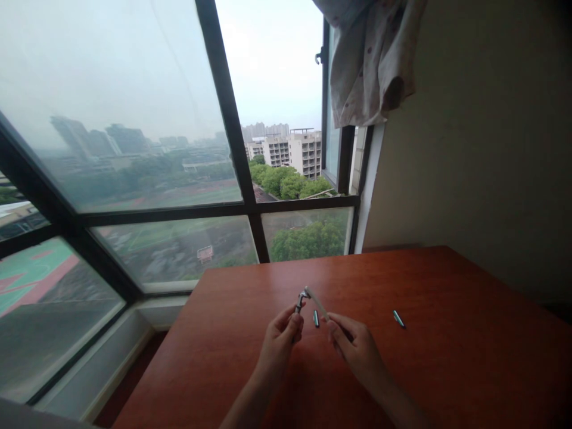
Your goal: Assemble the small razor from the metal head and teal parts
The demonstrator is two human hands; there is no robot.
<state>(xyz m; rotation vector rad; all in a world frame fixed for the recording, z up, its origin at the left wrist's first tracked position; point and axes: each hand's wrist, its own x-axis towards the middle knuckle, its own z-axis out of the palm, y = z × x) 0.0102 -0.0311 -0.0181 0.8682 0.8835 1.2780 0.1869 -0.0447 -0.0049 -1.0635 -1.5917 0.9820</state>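
One left hand (281,333), bare, thumb and fingers pinched around the lower end of a small metal tool (301,299), its bent head uppermost. One right hand (357,342), bare, likewise pinched, grasping the lower end of a pale stick (317,302), which leans toward the left; the upper ends of tool and stick meet or nearly meet, actual contact too small to confirm. Step in hand, by judgement: working the stick's end at the tool's head. Next move, by judgement: calls for a steady left grip and small, controlled shifts of the stick. One dark strip (316,319) with a greenish edge, lying just beyond the hands, in the gap between them. One similar green strip (399,319), lying well apart, to the right. One reddish-brown wooden tabletop (465,363), beneath all these. One plain wall (456,149), right. One dark window frame (201,213), with a patterned curtain (370,65) hanging at upper right. Outside: green trees (286,182), then pale buildings (305,154).
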